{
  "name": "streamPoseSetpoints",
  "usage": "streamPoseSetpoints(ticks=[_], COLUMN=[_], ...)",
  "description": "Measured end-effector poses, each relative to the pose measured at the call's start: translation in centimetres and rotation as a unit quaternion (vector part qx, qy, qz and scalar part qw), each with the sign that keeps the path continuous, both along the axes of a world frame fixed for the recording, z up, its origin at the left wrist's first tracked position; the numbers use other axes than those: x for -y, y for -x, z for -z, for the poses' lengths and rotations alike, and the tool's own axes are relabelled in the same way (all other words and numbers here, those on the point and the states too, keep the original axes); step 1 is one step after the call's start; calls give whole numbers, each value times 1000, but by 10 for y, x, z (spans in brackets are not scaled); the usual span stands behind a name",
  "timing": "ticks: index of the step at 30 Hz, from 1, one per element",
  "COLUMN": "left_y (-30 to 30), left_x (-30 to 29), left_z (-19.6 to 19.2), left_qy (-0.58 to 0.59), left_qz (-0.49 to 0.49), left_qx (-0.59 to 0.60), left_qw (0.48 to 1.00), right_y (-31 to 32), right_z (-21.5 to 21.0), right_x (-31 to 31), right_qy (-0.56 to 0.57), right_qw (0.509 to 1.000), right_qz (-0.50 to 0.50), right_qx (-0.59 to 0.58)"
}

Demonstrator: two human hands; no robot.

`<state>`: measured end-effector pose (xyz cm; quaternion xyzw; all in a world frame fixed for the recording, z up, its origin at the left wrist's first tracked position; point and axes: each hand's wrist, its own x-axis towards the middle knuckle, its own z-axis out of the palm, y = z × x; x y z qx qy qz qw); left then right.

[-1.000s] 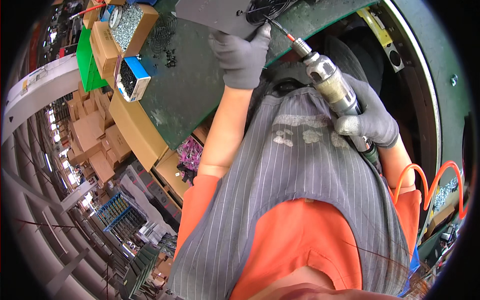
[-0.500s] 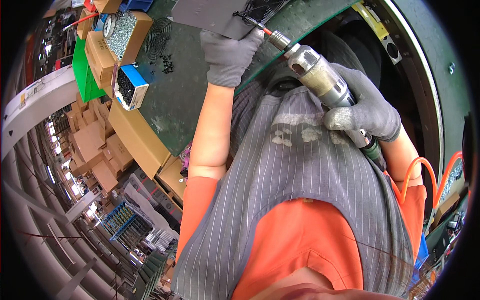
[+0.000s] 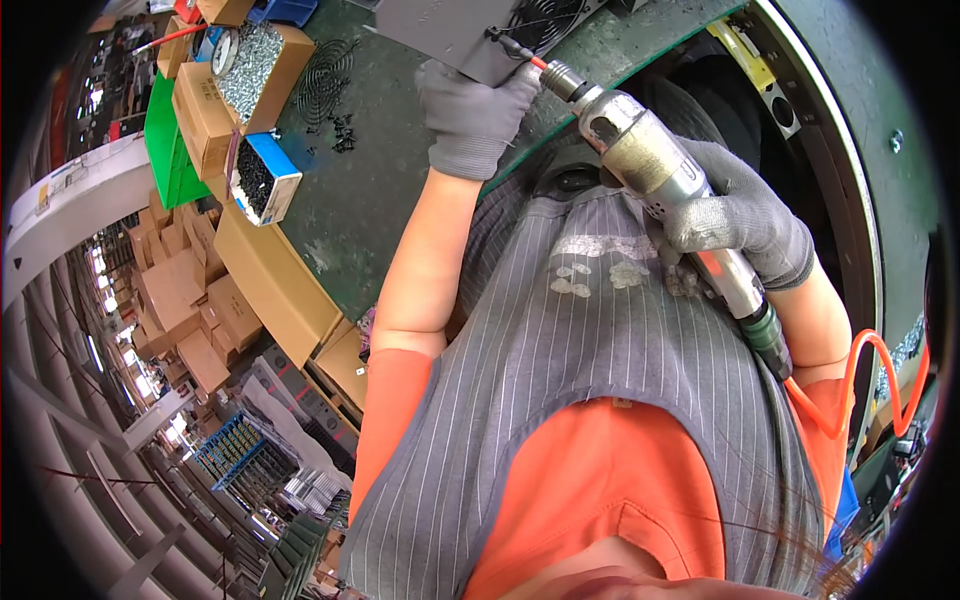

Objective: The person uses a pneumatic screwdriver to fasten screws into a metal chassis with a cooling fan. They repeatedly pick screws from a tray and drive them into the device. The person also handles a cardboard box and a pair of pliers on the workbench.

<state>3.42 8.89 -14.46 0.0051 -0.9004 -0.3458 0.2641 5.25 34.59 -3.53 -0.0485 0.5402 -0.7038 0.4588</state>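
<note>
In my right hand, gloved in grey, is an air screwdriver with a worn metal body, its fingers wrapped round the lower barrel. The tool points up and to the left. Its bit reaches a dark grey metal panel beside a black wire fan guard. My left hand, also gloved, is closed at the panel's near edge, just below the bit. Whether a screw sits under the bit is too small to tell. An orange air hose runs from the tool's rear end.
The panel is over a green-topped table. At its left stand a carton of silvery screws and a small box of black screws. Loose fan guards and small black pieces lie nearby. Stacked cartons fill the background.
The panel, my left hand and the tool's tip appear slightly farther right in view. My right hand and the tool's rear end sit a little lower, and the hose loop has shifted. Both grips persist.
</note>
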Motion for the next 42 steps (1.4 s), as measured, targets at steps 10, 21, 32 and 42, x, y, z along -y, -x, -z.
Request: streamPoseSetpoints(ticks=[10,21,32,42], left_y=[-1,7,22,22], left_x=[-2,60,45,53], left_z=[-5,-76,-70,-59], left_qy=[35,-200,15,-54], left_qz=[12,274,214,269], left_qx=[-31,248,81,58], left_qw=[999,907,973,960], right_y=[5,14,19,13], right_z=[2,5,6,-8], right_x=[-9,-5,-15,-3], right_qy=[38,5,-60,-102], right_qw=[995,991,983,983], right_qz=[-60,-83,-136,-102], right_qx=[69,106,112,115])
